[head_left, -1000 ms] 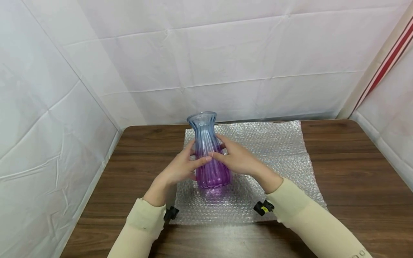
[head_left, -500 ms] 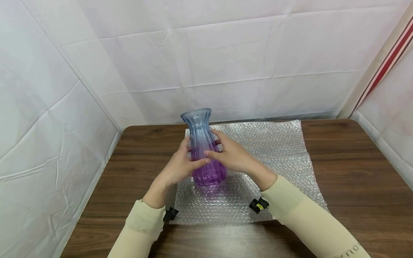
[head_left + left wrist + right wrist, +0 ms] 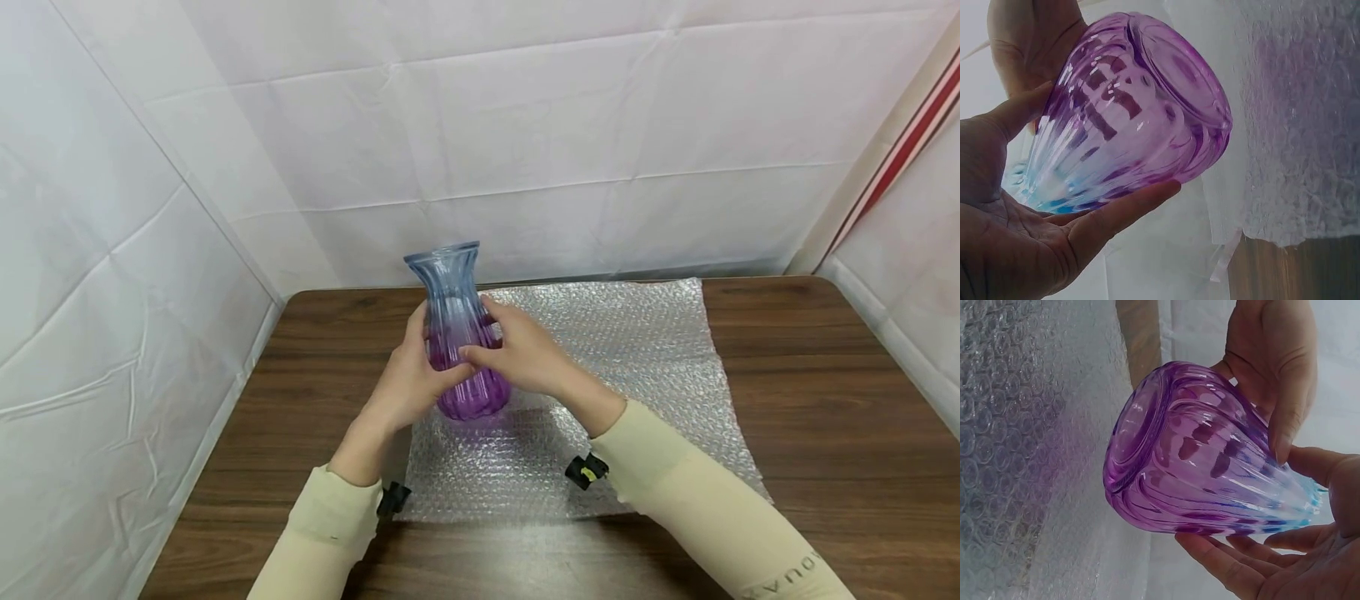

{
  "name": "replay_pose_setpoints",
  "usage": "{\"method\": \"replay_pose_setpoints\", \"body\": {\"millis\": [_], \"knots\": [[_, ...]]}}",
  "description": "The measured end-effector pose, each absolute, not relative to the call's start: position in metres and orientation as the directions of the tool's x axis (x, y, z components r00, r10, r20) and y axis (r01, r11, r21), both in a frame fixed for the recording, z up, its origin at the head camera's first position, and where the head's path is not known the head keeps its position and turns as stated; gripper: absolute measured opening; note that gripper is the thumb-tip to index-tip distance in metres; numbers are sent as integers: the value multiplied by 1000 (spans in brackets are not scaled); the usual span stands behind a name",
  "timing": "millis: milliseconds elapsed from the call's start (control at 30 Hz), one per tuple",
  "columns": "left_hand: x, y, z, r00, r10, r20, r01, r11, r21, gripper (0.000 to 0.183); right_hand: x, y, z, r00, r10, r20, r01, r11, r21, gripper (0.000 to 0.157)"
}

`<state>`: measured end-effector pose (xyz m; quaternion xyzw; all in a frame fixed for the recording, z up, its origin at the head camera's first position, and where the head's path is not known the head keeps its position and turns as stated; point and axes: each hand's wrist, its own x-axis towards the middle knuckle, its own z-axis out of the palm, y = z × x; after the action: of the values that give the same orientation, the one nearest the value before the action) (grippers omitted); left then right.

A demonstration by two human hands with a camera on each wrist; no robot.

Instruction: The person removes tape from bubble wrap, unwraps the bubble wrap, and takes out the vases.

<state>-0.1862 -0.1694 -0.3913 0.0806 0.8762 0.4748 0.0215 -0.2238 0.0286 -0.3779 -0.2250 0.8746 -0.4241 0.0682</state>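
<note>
A ribbed glass vase (image 3: 455, 312), blue at its flared mouth and purple at its base, is held between both hands. It leans to the left, and the wrist views show its round bottom raised off the bubble wrap (image 3: 622, 342). From the left side my left hand (image 3: 405, 379) grips the body, thumb across the near face. My right hand (image 3: 531, 352) grips the opposite side, and its thumb lies close to the left thumb. Fingers behind the glass are partly hidden in the head view. Purple glass (image 3: 1147, 94) fills the middle of the left wrist view.
The bubble wrap lies flat on a dark wooden table (image 3: 795, 400), reaching near its back edge. White cloth walls (image 3: 525, 125) stand behind and at the sides. A small black device (image 3: 587, 472) sits at the right wrist, another (image 3: 393, 498) at the left.
Both hands have moved the vase left and slightly up and away. Its mouth now shows more edge-on in the head view. The bubble wrap has stayed in place.
</note>
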Motion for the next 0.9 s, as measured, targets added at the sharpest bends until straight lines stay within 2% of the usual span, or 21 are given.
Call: {"method": "replay_pose_setpoints", "body": {"millis": [267,567,900], "knots": [[-191,-174,-393,-988,119,101,149,524,839,112,-227,19,-376,-909,-413,56,-303,562,-770,88],[-195,-182,-394,-991,24,131,124,519,846,107,-234,6,-374,-907,-410,100,-300,461,-835,85],[-201,-192,-398,-979,-59,197,143,493,858,102,-241,-7,-376,-920,-367,136,-313,484,-817,83]]}}
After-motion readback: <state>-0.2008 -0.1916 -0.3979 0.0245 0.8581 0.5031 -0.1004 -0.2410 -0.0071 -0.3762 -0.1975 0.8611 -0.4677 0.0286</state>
